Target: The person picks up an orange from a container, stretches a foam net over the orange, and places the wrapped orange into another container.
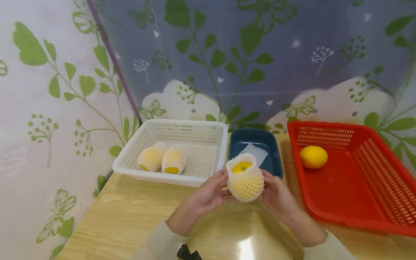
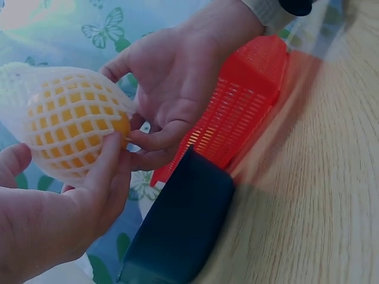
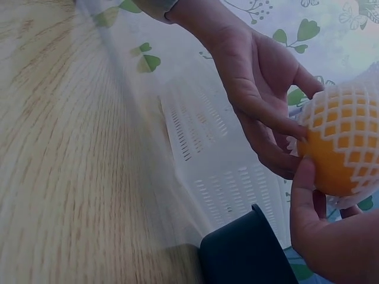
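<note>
Between my two hands is a yellow fruit [image 1: 250,186] wrapped in a white foam net sleeve [image 1: 231,172], held above the table's front part. The sleeve's top is open, and some bare yellow skin shows there. My left hand [image 1: 209,193] grips it from the left, thumb and fingers bent against the net. From the right, my right hand [image 1: 280,196] holds the other side. In the right wrist view, fingertips of both hands meet at the fruit's lower end, where bare skin [image 3: 325,168] shows beyond the net edge.
Behind the hands sits a dark blue tray [image 1: 237,135] with a flattened white foam net [image 1: 256,153] inside. A white basket [image 1: 201,180] at left contains two netted yellow fruits [image 1: 173,160]. At right, a red basket [image 1: 338,184] holds one bare yellow fruit [image 1: 313,157].
</note>
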### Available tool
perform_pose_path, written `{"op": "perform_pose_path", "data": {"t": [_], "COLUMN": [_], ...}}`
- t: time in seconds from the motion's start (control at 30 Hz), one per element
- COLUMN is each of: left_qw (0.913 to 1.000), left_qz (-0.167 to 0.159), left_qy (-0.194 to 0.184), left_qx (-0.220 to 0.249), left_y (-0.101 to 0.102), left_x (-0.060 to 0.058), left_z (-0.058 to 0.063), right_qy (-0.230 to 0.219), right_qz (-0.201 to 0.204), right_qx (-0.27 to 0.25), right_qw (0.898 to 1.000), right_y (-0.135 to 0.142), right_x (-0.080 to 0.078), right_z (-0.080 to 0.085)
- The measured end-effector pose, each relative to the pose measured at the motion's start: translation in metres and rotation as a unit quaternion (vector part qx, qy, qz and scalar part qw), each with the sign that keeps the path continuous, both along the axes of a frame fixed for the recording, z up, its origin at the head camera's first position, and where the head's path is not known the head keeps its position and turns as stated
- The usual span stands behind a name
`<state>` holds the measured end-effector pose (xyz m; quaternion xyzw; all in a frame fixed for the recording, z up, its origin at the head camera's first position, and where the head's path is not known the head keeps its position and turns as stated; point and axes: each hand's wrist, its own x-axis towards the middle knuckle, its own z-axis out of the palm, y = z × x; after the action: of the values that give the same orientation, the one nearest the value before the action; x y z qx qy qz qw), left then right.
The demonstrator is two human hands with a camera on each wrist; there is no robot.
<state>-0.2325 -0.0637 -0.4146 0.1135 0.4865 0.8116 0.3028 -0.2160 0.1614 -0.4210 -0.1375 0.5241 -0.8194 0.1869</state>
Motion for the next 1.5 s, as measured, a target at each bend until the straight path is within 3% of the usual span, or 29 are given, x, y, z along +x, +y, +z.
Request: {"op": "perform_pose_path", "data": {"t": [0.3, 0.47, 0.63, 0.9, 1.13, 1.33, 1.5], "left_qw": [0.9998, 0.9999, 0.9999, 0.9987, 0.9994, 0.9997, 0.9998], "left_qz": [0.008, 0.001, 0.006, 0.017, -0.003, -0.006, -0.004], "left_qy": [0.016, 0.01, 0.011, -0.047, -0.02, -0.012, -0.009], "left_qx": [0.006, 0.014, 0.012, 0.004, -0.027, -0.02, -0.02], "left_y": [-0.0009, 0.0006, 0.0056, 0.0054, 0.005, 0.0044, 0.0036], "left_x": [0.0033, 0.0048, 0.0049, 0.0059, 0.0044, 0.0049, 0.0072], "left_z": [-0.0001, -0.0007, -0.0007, 0.0021, 0.0024, 0.0044, 0.0028], "right_qy": [0.02, 0.05, 0.053, 0.024, 0.036, 0.043, 0.022], "right_qz": [0.032, 0.049, 0.038, 0.016, -0.002, 0.012, -0.002], "right_qx": [-0.075, -0.066, -0.048, -0.055, -0.045, -0.05, -0.02], "right_qw": [0.996, 0.995, 0.997, 0.998, 0.998, 0.998, 1.0], "right_y": [0.0022, 0.0014, 0.0006, -0.0041, -0.0054, -0.0039, -0.0033], "right_x": [0.0008, 0.0006, -0.0002, 0.0006, 0.0022, 0.0022, 0.0052], "right_z": [-0.0029, -0.0023, -0.0034, -0.0076, -0.0085, -0.0059, -0.0036]}}
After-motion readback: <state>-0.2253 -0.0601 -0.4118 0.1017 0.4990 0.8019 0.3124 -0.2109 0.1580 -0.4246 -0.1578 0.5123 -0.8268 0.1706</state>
